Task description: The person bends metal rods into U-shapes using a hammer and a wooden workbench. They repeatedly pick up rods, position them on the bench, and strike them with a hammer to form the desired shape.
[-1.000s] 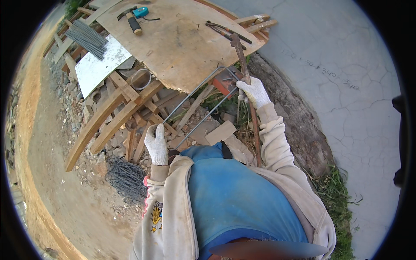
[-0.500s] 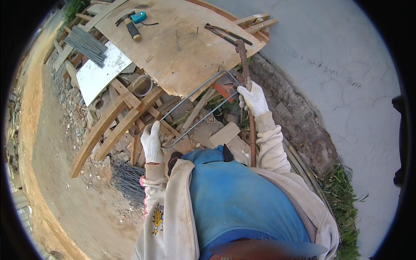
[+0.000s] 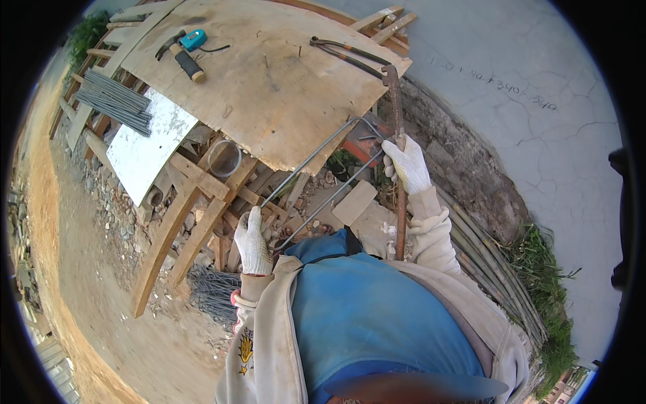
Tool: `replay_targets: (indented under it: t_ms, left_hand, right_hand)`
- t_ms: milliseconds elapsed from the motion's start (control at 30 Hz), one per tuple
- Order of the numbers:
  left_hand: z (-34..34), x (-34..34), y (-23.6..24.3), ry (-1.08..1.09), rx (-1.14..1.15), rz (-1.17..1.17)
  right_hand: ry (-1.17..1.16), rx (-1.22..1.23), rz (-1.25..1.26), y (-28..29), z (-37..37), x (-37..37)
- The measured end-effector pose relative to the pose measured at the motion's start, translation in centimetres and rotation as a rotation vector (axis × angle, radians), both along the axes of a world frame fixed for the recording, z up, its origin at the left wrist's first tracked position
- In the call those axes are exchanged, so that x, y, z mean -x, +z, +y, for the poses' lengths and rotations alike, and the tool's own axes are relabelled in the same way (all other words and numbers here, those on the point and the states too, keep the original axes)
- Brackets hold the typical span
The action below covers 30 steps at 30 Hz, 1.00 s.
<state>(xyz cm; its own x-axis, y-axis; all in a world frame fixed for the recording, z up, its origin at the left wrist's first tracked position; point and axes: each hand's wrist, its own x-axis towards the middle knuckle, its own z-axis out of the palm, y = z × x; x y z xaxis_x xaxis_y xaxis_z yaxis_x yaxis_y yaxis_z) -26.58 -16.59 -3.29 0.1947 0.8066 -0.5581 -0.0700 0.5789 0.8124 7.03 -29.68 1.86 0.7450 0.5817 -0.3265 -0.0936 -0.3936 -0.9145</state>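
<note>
A thin grey steel rod bent into a long, narrow rectangular stirrup (image 3: 311, 159) slants across in front of me. My left hand (image 3: 253, 246), in a white knit glove, is closed on its near left end. Its far right end lies close to my right hand (image 3: 408, 165), also gloved. That hand wraps round a rusty steel bar (image 3: 396, 104), which has a thicker head at its far end; whether its fingers also touch the stirrup I cannot tell. Behind the stirrup's far corner is a reddish-orange piece (image 3: 363, 149), partly hidden.
A plywood sheet (image 3: 249, 87) bears a hammer (image 3: 186, 62), a teal tape measure (image 3: 194, 40) and long-handled cutters (image 3: 346, 55). Left are cut rods (image 3: 114, 101) on a white board (image 3: 151, 145), timber beams (image 3: 168, 236), a clear round container (image 3: 225, 159) and a wire bundle (image 3: 214, 293). A grey wall (image 3: 484, 40) rises right.
My view has turned a little, so the plywood and tools sit further left in it. Both hands keep their grips, and the stirrup lies in much the same position between them.
</note>
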Motion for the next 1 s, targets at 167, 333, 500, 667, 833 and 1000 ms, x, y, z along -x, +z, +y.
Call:
replay_targets:
  t_ms: [167, 333, 500, 667, 833, 1000]
  left_hand:
    - [0.6, -0.1, 1.0, -0.028, 0.126, -0.007]
    - [1.7, -1.0, 1.3, 0.016, 0.133, -0.051]
    - [2.8, 0.2, 1.0, 0.047, 0.404, -0.409]
    - [4.8, 1.2, -0.7, 0.034, 0.548, -0.473]
    - [6.5, 2.2, -2.8, -0.033, 0.528, -0.563]
    - [8.3, 2.6, -3.8, -0.238, 0.456, -0.666]
  right_hand:
    - [-0.053, 0.005, 0.091, 0.2, 0.2, 0.0]
    - [-0.091, 0.015, 0.101, 0.5, 0.0, 0.4]
    - [-0.130, -0.027, 0.095, 0.7, 0.1, 0.9]
    - [-0.177, 0.030, 0.085, 1.3, 0.5, 1.4]
    - [-0.203, 0.041, 0.132, 1.8, 0.8, 1.3]
    - [-0.225, 0.009, 0.146, 1.8, 1.0, 1.2]
